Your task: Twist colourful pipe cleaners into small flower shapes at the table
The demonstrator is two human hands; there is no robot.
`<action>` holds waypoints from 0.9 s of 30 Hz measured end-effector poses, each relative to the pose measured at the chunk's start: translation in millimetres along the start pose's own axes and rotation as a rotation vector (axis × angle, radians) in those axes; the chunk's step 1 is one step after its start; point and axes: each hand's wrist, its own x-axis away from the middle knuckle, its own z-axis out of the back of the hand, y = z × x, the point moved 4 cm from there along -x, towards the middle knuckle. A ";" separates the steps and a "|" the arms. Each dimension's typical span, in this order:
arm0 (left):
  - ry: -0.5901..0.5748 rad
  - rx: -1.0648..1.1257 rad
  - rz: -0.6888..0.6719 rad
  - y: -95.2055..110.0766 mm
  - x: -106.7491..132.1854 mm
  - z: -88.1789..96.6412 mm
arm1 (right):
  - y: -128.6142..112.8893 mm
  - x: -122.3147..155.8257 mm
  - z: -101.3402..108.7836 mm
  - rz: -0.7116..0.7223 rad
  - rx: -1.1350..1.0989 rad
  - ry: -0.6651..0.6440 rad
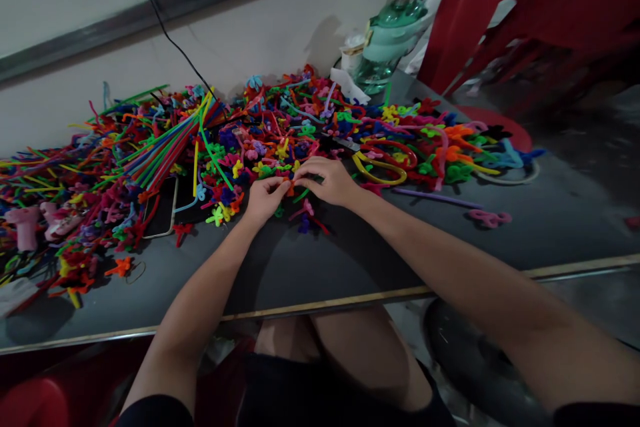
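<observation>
- Orange fuzzy-wire piece [291,189], one: small, bright; you have it pinched at the fingertips, between your left hand [266,200] and your right hand [329,180]. Mostly covered by your fingers; full shape cannot be told.
- Pose: lies at the near edge of the coloured heap [260,147].
- Green fuzzy stem [301,196], one: short, slanted, just below your right fingers; whether joined to the orange, unclear.
</observation>
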 end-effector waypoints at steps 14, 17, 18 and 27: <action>0.167 0.266 0.016 -7.8 -3.7 0.2 | -10.4 3.0 2.0 -0.006 0.132 0.214; 0.175 0.244 -0.015 -7.1 -3.4 1.5 | -12.3 2.4 0.4 0.017 0.034 0.150; 0.167 0.238 -0.020 -6.5 -3.0 1.6 | -11.8 2.0 0.9 0.002 -0.002 0.143; 0.074 0.083 -0.034 -0.1 0.2 0.7 | -1.9 0.1 5.7 0.001 -0.056 0.174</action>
